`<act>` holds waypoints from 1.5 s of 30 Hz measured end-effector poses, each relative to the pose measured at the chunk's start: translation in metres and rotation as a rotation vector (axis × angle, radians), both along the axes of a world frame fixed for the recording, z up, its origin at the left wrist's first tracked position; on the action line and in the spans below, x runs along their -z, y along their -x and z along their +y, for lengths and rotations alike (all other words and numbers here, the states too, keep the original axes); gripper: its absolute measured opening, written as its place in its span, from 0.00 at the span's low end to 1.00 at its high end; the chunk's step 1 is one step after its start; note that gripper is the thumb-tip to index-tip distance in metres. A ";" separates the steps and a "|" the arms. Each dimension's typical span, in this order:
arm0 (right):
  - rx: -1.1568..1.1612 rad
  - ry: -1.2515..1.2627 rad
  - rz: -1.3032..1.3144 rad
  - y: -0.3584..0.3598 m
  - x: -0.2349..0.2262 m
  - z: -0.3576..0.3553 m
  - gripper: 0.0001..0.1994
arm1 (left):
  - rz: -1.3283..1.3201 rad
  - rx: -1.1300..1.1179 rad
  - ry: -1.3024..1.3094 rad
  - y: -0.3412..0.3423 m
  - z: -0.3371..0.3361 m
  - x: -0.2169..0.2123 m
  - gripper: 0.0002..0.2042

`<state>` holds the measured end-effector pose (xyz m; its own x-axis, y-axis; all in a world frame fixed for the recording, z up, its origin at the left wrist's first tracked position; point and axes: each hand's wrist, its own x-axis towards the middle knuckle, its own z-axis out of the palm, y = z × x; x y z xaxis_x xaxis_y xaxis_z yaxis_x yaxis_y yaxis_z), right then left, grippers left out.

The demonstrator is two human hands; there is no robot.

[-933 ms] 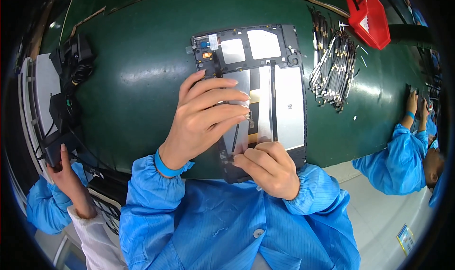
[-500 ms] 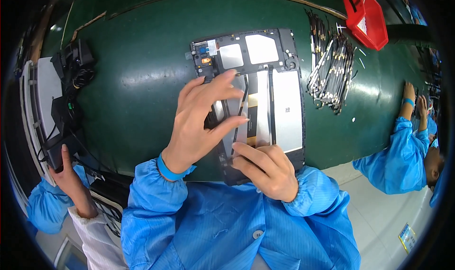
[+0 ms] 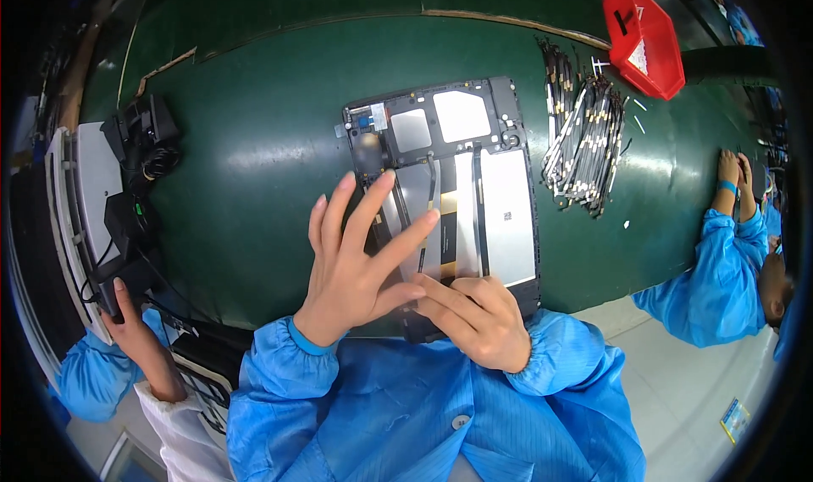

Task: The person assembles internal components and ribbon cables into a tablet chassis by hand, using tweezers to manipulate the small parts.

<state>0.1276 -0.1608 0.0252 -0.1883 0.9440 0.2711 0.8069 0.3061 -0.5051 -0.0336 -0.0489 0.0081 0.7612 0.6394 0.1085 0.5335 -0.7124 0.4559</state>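
An opened tablet-like device (image 3: 508,236) lies on the green bench in front of me, its silver panels and black frame showing. Along its inside runs a thin black flat cable (image 3: 433,177); a second dark strip (image 3: 478,211) lies to the right of it. My left hand (image 3: 347,266) is over the device's left side, fingers spread, its thumb close to the right fingertips. My right hand (image 3: 480,317) rests at the near edge, fingers pinched together at the cable's near end. The exact grip is hidden behind the fingers.
A heap of black and white strip cables (image 3: 584,135) lies right of the device. Beyond it stands a red bin (image 3: 648,46) holding small white pieces. Black adapters with cords (image 3: 140,143) lie at left. Another person's hand (image 3: 134,330) is there; a co-worker (image 3: 711,253) sits right.
My left hand has gone from a curled shape near the cable to spread fingers, lower down, with its thumb nearer the right hand. The right hand stays at the cable's near end.
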 end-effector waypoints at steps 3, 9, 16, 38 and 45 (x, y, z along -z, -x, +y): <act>0.004 0.047 -0.005 0.000 -0.010 0.003 0.10 | -0.020 -0.002 0.018 -0.012 0.022 0.000 0.25; 0.094 0.230 0.249 -0.015 -0.025 0.015 0.15 | -0.130 -0.043 0.071 -0.022 0.034 0.004 0.20; 0.020 0.230 -0.105 -0.004 -0.013 0.004 0.33 | -0.233 -0.083 0.137 -0.023 0.030 0.010 0.27; 0.481 0.215 0.038 -0.061 -0.008 -0.023 0.31 | -0.021 -0.380 0.251 0.007 -0.084 -0.004 0.36; 0.494 0.107 0.499 -0.058 0.000 -0.023 0.26 | -0.831 -0.486 1.077 0.007 -0.070 -0.037 0.47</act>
